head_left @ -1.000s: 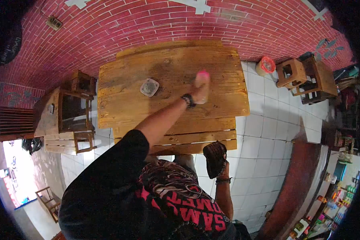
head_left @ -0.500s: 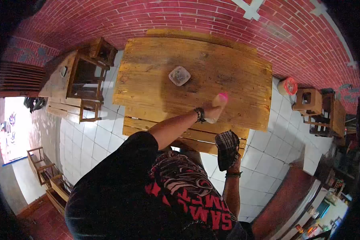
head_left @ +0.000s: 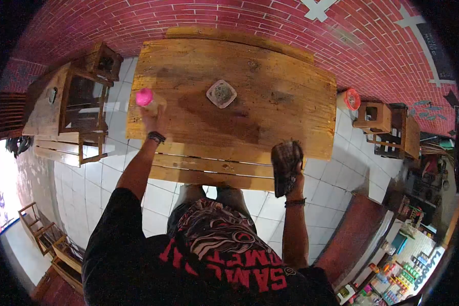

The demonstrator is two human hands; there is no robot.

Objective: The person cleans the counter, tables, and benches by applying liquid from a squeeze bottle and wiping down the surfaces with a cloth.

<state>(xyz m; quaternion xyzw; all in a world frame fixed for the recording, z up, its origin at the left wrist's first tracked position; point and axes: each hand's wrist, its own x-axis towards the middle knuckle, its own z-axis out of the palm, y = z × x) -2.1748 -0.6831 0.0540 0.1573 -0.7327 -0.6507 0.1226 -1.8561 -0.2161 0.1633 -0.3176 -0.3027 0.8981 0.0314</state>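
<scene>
My left hand is closed around a pale bottle with a pink top, tilted over the left end of the wooden table. My right hand grips a dark checked cloth, which hangs beside the table's front right part. A squarish clear dish sits near the middle of the tabletop. Dark, damp-looking patches show on the wood around and below the dish.
A slatted bench runs along the table's near side. Another wooden table with stools stands at the left. At the right are a red-rimmed bucket and wooden stools. A pink brick wall rises behind.
My left hand has swept with the bottle from the table's right part to its left end. My right hand, still holding the cloth, has risen slightly toward the table's edge. The view has shifted.
</scene>
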